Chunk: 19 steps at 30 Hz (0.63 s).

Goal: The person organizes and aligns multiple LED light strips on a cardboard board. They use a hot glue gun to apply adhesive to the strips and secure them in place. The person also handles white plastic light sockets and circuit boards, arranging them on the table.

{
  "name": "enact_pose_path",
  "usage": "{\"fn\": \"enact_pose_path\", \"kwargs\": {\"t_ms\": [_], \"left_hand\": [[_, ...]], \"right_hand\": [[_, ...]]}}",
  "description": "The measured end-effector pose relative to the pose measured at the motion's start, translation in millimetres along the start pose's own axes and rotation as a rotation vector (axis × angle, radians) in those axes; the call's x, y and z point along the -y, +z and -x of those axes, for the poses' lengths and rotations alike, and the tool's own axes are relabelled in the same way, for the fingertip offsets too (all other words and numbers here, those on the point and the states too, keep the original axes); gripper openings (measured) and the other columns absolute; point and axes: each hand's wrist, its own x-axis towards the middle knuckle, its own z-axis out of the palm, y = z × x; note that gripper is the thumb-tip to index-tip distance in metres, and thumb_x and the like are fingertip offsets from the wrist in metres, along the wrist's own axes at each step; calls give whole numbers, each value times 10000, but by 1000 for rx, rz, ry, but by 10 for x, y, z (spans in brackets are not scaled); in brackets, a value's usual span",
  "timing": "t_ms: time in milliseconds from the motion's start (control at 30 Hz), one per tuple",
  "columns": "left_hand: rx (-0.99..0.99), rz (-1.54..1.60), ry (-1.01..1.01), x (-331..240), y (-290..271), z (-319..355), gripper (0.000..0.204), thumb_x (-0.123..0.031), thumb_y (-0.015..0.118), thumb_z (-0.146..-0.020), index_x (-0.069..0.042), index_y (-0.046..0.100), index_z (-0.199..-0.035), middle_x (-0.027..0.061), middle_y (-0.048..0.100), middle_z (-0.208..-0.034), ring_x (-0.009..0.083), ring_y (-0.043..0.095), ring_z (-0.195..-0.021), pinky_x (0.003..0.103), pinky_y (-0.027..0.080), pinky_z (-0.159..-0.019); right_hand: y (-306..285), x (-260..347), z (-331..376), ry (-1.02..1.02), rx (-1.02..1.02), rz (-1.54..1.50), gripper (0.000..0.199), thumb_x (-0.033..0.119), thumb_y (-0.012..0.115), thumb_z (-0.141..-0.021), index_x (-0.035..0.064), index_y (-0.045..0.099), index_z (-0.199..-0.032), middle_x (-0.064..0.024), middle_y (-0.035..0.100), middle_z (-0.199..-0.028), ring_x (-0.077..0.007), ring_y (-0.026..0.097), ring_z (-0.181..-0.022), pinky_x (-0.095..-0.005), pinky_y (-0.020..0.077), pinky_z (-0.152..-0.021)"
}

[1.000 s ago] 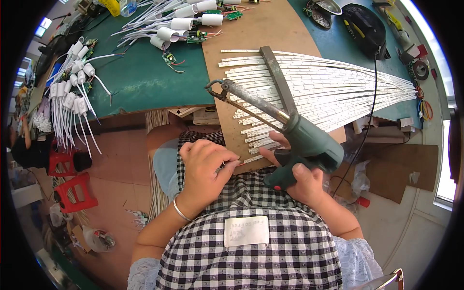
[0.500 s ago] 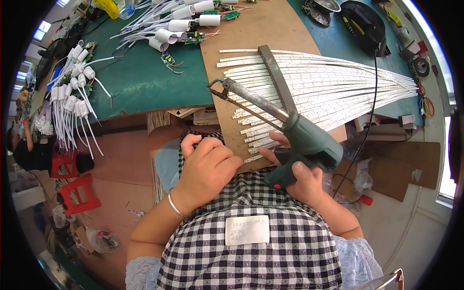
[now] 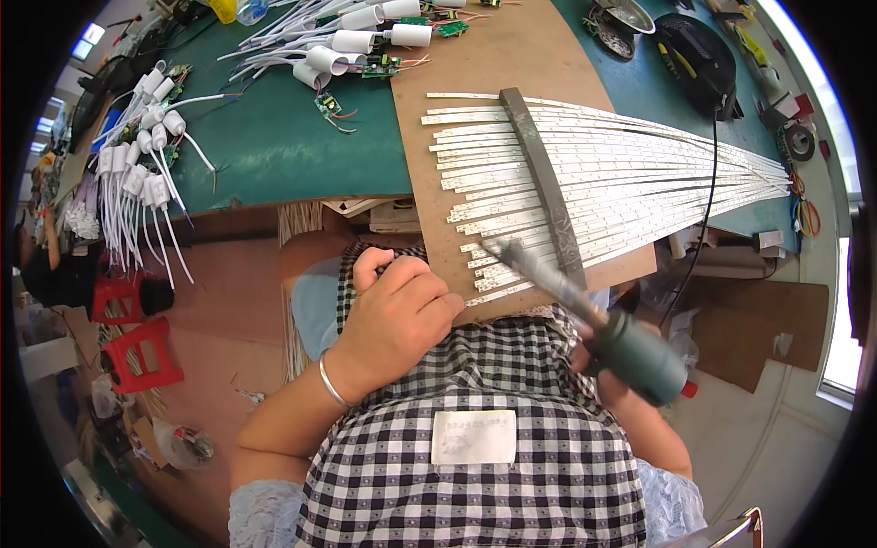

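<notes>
A dark green soldering gun point(image 3: 641, 359) with a long metal barrel is in my right hand point(image 3: 619, 391), its fingers wrapped round the handle and partly hidden behind the body. The blurred tip points up and left, over the near ends of the strips. My left hand point(image 3: 397, 315) is closed, with curled fingers, at the near left edge of a brown board point(image 3: 525, 55). Anything inside those fingers is hidden. Many thin white LED strips point(image 3: 630, 178) fan out across the board, their loose ends toward the left. A dark flat bar point(image 3: 541, 173) lies across them.
White cylindrical housings point(image 3: 353, 41) with green circuit boards and wires lie at the back left; smaller white ones point(image 3: 137, 164) hang over the table edge. A black pouch point(image 3: 694, 59) and a metal dish point(image 3: 626, 16) sit back right. A black cord point(image 3: 710, 196) hangs at right.
My right hand has carried the soldering gun right and down, toward my body, and its tip has dropped from above the strips' left ends. The left hand stays nearly in place, still curled.
</notes>
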Motion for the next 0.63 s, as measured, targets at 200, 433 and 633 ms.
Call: {"fn": "enact_pose_path", "kwargs": {"t_ms": [200, 433, 633], "left_hand": [[7, 11, -10, 2, 5, 5, 211, -97, 770, -657, -138, 673, -840, -27, 589, -840, 193, 554, -887, 464, 333, -916], [15, 23, -19, -6, -9, -11, 153, -134, 736, -708, -110, 677, -847, -18, 587, -840, 172, 559, -896, 437, 335, -956], [29, 24, -21, -7, -14, -10, 157, -126, 735, -707, -110, 675, -851, -16, 586, -844, 175, 556, -900, 436, 330, -966]], "right_hand": [[-216, -119, 193, -287, 77, 392, 435, 333, 714, -824, -34, 623, -1039, -130, 669, -943, -237, 672, -808, -331, 529, -746], [-187, -221, 183, -359, 39, 467, 433, 448, 631, -883, 24, 654, -961, -100, 663, -892, -226, 653, -758, -348, 498, -695], [-244, -247, 179, -411, 109, 395, 600, 389, 704, -842, -58, 529, -1201, -185, 681, -1065, -306, 690, -915, -358, 541, -835]]}}
